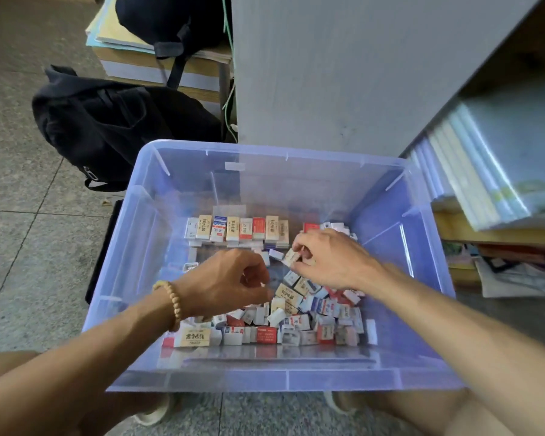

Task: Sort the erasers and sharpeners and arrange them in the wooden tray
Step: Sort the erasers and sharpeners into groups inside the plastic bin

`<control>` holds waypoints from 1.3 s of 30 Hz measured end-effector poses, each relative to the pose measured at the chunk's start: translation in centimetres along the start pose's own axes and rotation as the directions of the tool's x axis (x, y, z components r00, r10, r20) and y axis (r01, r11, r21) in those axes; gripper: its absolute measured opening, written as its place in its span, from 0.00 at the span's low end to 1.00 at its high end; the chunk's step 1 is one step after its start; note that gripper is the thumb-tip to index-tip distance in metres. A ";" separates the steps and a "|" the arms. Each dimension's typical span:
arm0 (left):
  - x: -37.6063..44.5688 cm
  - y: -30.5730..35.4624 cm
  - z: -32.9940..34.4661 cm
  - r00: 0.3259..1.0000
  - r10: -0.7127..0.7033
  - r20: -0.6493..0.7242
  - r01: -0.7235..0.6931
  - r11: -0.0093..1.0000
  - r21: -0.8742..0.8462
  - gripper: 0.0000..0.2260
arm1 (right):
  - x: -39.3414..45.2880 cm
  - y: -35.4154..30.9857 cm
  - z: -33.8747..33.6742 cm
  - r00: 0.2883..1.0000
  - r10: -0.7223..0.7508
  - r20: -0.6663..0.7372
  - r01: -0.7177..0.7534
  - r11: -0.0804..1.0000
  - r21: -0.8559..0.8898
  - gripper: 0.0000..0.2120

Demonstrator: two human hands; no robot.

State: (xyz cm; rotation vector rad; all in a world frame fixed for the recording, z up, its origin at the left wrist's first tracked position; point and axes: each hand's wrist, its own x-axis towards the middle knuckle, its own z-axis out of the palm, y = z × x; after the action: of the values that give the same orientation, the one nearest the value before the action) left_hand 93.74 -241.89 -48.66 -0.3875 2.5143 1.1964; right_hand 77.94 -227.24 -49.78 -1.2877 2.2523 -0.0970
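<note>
A clear blue plastic bin (422, 272) sits on the floor between my knees. At its far side, several boxed erasers (236, 228) stand upright in a neat row. A loose heap of small eraser boxes (299, 322) fills the near and right part of the bin floor. My right hand (331, 259) hovers over the middle of the bin and pinches a small beige-and-white eraser (291, 257) between thumb and fingers. My left hand (230, 280), with a bead bracelet on the wrist, hangs over the heap with fingers curled; whether it holds anything is hidden.
A black backpack (107, 121) lies on the tiled floor to the left behind the bin. A grey panel (328, 73) stands behind the bin. Shelves with stacked books and plastic-wrapped sleeves (491, 171) are at the right. Paper stacks (158, 67) sit at the back left.
</note>
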 end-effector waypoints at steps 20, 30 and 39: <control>7.4 -4.8 8.8 0.928 0.108 0.356 -0.254 0.885 0.391 0.44 | -1.6 2.7 5.1 0.867 0.018 0.498 0.165 0.933 -0.320 0.33; 8.6 -3.7 8.2 0.909 0.031 0.415 -0.133 0.966 0.220 0.26 | -1.4 3.1 5.5 0.895 -0.007 0.447 0.083 0.985 -0.151 0.26; 8.9 -2.9 9.0 0.888 0.017 0.460 -0.139 0.962 0.233 0.22 | -1.4 3.6 5.9 0.881 0.076 0.467 -0.056 0.997 -0.056 0.25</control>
State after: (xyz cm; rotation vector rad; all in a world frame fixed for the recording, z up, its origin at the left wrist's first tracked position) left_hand 88.37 -237.52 -59.61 0.0624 2.2413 0.8412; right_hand 78.53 -223.05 -55.36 -1.1078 1.8806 0.2627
